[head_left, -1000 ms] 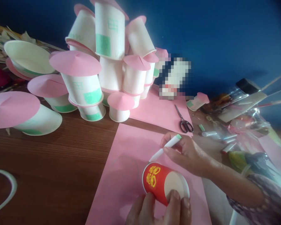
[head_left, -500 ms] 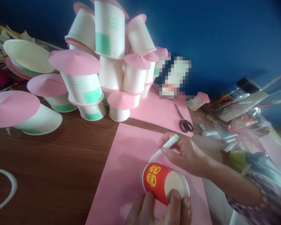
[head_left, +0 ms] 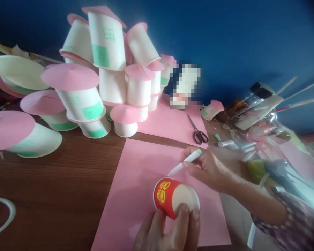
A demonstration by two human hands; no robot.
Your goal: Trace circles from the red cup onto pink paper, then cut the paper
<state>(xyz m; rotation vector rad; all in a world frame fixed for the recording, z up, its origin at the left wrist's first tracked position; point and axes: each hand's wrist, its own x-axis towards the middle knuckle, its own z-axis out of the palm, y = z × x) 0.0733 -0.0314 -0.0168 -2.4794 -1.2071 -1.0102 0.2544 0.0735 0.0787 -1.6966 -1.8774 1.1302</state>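
Gripping red-and-cream paper cup (head_left: 176,197) in L hand (head_left: 170,232), fingers curled over its near side, on a flat pink sheet (head_left: 128,164) atop the wood tabletop (head_left: 68,174). Can't tell upright from tipped at this angle, but can see yellow lettering on the red part. Pinching white marker w/ green end (head_left: 184,163) in R hand (head_left: 204,170), tip down at the cup's far edge, touching or v. nearly (too small to be sure).

Vs. half a sec ago: viewing from a slightly turned angle, w/ the pile of white cups (head_left: 112,83) further L in frame and its topmost pink cone roof more fully in view. Also pointing the marker at a spot a bit further R round the rim. Keeping the same L-hand grip on the cup as before.

Can make out a faint curved line on the sheet, L of the cup. Further back, see black-handled scissors (head_left: 199,136) lying on a 2nd pink sheet (head_left: 170,122), then a small roofed cup (head_left: 210,111) on its own just past that, approx. beside a jar w/ black lid (head_left: 261,89). Facing a blue wall (head_left: 238,42) behind it all.
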